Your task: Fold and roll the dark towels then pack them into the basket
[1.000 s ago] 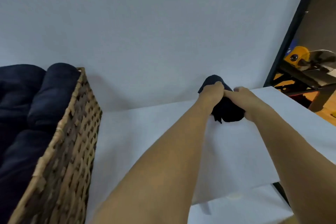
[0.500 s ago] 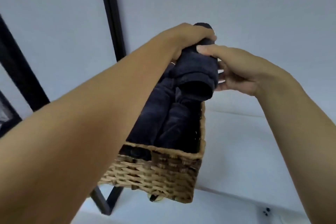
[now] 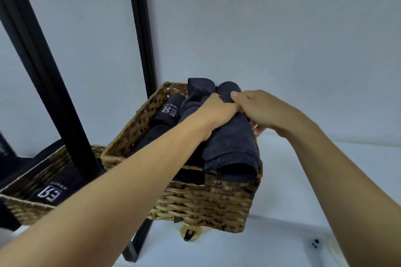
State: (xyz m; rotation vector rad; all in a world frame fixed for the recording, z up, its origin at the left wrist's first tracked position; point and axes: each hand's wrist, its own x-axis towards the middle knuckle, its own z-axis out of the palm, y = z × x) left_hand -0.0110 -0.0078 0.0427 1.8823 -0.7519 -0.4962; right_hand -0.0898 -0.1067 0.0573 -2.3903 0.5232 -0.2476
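The rolled dark navy towel [image 3: 230, 147], lifted from the white bench [image 3: 325, 180] a second ago, is now pressed into the woven wicker basket [image 3: 201, 206], fingers of left hand [image 3: 219, 112] and right hand [image 3: 260, 108] clenched around it; packing is nearly done.

A single head-worn wide-angle view looks forward and down from close above the brown woven wicker basket [image 3: 201, 204], both forearms reaching in from the lower edge. The white table [image 3: 303, 180] seems to bend, probably lens distortion.
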